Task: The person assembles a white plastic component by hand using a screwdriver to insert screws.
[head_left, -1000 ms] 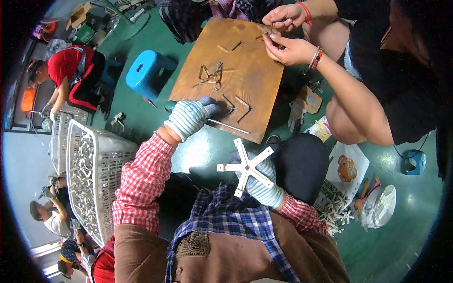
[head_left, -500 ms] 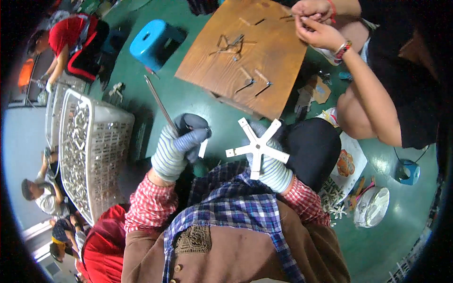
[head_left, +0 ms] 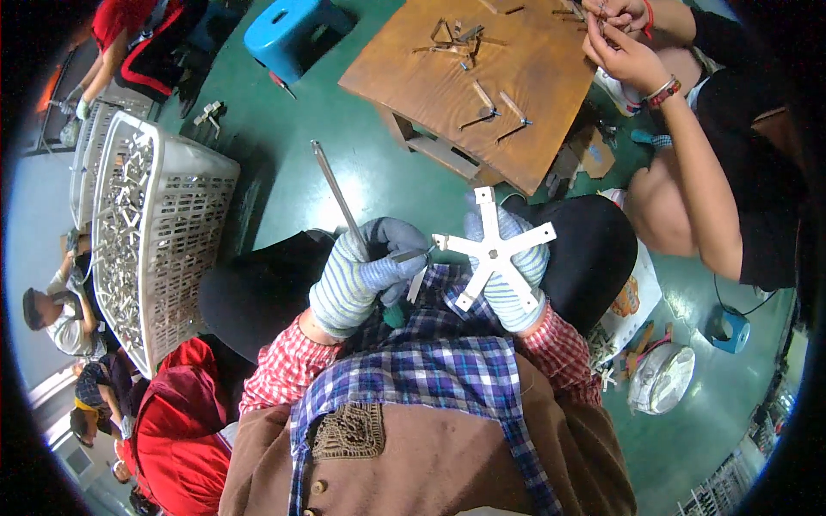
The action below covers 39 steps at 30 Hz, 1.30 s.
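left hand (head_left: 366,273): fingers closed around metal rod (head_left: 338,196) | right hand (head_left: 508,268): fingers pinching white star bracket (head_left: 493,249) from behind | rod tip is best kept level beside bracket arm

My gloves (head_left: 361,275) are grey with blue stripes, my sleeves (head_left: 284,374) red-checked; the star-shaped plate (head_left: 492,249) is white, the floor (head_left: 292,146) green, the stool (head_left: 288,34) blue.

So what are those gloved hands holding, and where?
Left hand grips a metal rod at its lower end; right hand holds a white star bracket from behind.
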Each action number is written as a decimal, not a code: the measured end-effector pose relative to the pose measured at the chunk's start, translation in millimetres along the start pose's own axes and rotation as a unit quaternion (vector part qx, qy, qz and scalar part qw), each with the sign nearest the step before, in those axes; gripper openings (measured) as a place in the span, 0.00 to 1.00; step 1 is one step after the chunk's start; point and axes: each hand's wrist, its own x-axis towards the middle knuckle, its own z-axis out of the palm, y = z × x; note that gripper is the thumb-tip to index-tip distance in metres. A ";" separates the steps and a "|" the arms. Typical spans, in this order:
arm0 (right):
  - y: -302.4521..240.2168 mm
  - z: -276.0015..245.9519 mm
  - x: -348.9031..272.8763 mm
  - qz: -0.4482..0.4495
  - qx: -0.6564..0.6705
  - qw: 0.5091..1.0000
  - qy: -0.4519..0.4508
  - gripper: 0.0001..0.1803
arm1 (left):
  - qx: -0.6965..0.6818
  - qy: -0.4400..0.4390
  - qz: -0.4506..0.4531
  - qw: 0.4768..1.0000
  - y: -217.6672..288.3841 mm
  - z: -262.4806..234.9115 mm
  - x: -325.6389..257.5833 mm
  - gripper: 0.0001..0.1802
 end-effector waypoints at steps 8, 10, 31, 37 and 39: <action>-7.2 -10.1 -1.2 -0.147 -0.179 0.969 0.088 0.16 | 0.002 0.003 -0.021 1.000 -5.0 2.5 8.2 0.08; 7.2 -7.4 -10.1 -0.129 -0.133 0.978 0.099 0.20 | 0.004 -0.010 -0.031 0.999 -3.8 3.8 9.4 0.08; -32.8 -27.8 2.1 -0.271 -0.360 0.893 0.019 0.17 | -0.091 -0.044 -0.077 0.992 -8.3 -5.1 6.8 0.10; 26.1 -9.0 -24.0 -0.179 -0.226 0.957 0.015 0.30 | 0.040 -0.082 -0.027 0.995 -7.6 -18.7 12.3 0.11; 23.0 -7.6 -17.2 -0.064 -0.116 0.987 -0.089 0.29 | 0.116 -0.077 0.001 0.990 -6.2 -27.4 15.2 0.12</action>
